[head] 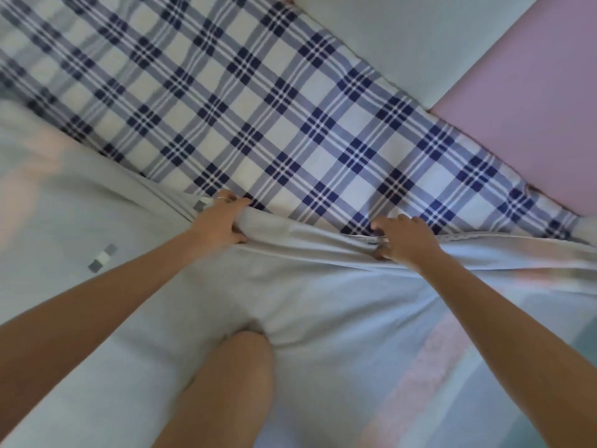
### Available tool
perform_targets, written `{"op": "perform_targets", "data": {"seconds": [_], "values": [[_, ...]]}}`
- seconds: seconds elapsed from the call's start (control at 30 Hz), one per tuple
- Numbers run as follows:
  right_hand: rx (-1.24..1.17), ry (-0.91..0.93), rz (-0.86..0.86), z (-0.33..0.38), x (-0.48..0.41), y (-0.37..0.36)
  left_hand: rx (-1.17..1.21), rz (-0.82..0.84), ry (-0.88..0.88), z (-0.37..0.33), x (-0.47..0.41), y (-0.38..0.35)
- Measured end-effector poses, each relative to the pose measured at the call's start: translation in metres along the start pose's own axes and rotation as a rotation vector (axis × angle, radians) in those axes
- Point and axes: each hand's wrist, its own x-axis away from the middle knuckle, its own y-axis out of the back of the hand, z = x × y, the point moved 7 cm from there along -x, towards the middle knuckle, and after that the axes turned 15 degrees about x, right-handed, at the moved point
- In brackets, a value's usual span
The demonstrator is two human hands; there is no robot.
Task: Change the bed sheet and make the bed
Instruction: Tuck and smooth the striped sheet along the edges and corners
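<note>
Sheet, pale blue, bunched along plaid edge

A pale grey-green panel and a lilac panel sit side by side, edges touching, at upper right.

Both bare forearms are extended forward. The left hand is curled round a bunched fold of the pale blue fabric bed sheet; the right hand is clamped on its edge.
</note>
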Motion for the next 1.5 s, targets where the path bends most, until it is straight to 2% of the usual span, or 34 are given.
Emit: {"op": "perform_targets", "data": {"seconds": [0.07,0.1,0.17,0.2,0.27,0.33,0.4,0.47,0.57,0.63,0.7,0.77,0.83,0.9,0.97,1.07,1.17,1.3,1.4,1.5], "values": [[0.04,-0.001,0.06,0.003,-0.005,0.003,-0.163,0.115,0.009,-0.007,-0.005,0.001],[0.07,-0.009,0.067,0.005,-0.007,0.003,-0.363,0.157,-0.009,-0.012,-0.007,0.002],[0.177,-0.022,0.049,0.004,-0.013,0.007,-0.698,0.188,-0.15,-0.03,-0.016,0.004],[0.214,-0.042,0.024,0.0,-0.014,0.01,-0.732,0.208,-0.207,-0.035,-0.021,0.005],[0.197,-0.116,-0.059,-0.015,-0.019,0.022,-0.48,0.344,-0.167,-0.036,-0.033,0.011],[0.128,-0.197,-0.152,-0.031,-0.023,0.038,-0.174,0.545,0.062,-0.026,-0.039,0.017],[0.041,-0.291,-0.239,-0.044,-0.027,0.056,-0.08,0.605,0.156,-0.027,-0.046,0.03],[-0.071,-0.426,-0.319,-0.063,-0.034,0.074,-0.01,0.514,0.098,-0.045,-0.061,0.055],[-0.315,-0.557,-0.302,-0.09,-0.052,0.084,0.049,0.311,0.003,-0.079,-0.09,0.107],[-0.514,-0.616,-0.284,-0.107,-0.062,0.086,-0.043,0.265,-0.011,-0.097,-0.108,0.135],[-0.704,-0.678,-0.344,-0.12,-0.068,0.093,-0.241,0.16,-0.055,-0.116,-0.129,0.162],[-0.82,-0.749,-0.386,-0.126,-0.069,0.098,-0.416,-0.093,-0.156,-0.147,-0.143,0.191],[-0.987,-0.823,-0.427,-0.125,-0.065,0.093,-0.362,-0.31,-0.21,-0.173,-0.16,0.21],[-1.131,-0.897,-0.471,-0.122,-0.062,0.087,-0.243,-0.398,-0.207,-0.187,-0.176,0.215],[-1.176,-0.939,-0.524,-0.119,-0.059,0.082,-0.175,-0.439,-0.188,-0.192,-0.19,0.21],[-1.082,-0.969,-0.683,-0.117,-0.058,0.08,-0.113,-0.502,-0.169,-0.192,-0.206,0.202],[-0.913,-0.899,-0.862,-0.118,-0.064,0.077,-0.056,-0.547,-0.181,-0.187,-0.229,0.198],[-0.64,-0.766,-0.913,-0.116,-0.087,0.057,-0.007,-0.609,-0.125,-0.175,-0.265,0.193],[-0.452,-0.791,-0.935,-0.112,-0.107,0.036,0.036,-0.679,-0.121,-0.166,-0.293,0.179],[-0.372,-0.769,-0.927,-0.112,-0.113,0.033,-0.106,-0.793,-0.289,-0.165,-0.297,0.183]]}}
